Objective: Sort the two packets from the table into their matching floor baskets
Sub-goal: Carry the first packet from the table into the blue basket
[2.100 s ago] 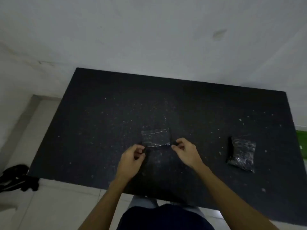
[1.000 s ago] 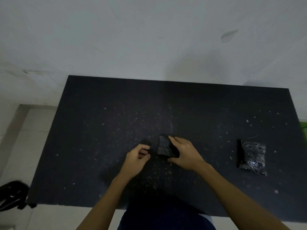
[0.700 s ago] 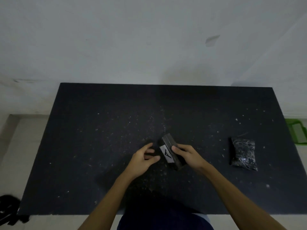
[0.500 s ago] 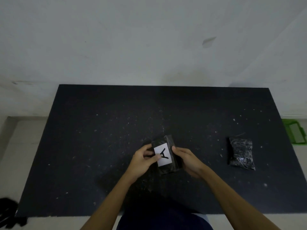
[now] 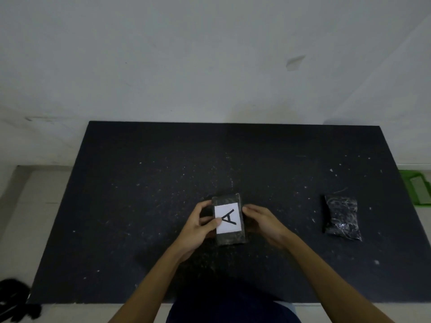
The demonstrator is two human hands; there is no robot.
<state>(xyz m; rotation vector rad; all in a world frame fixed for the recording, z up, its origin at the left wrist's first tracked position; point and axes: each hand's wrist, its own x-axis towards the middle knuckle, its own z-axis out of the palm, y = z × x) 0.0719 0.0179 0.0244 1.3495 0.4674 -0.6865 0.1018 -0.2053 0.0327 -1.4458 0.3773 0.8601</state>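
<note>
Both hands' grip: left hand (image 5: 198, 226) and right hand (image 5: 262, 223) grasping A-labelled packet (image 5: 228, 219) | second packet (image 5: 341, 217) on table (image 5: 140, 183) | green basket (image 5: 417, 186) contents unclear

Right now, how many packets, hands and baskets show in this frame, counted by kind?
Packets: 2, the labelled packet held in both hands and the unlabelled packet lying on the table.
Hands: 2, left hand and right hand.
Baskets: 1, green basket, only partly in view at the right edge.
Total: 5
</note>
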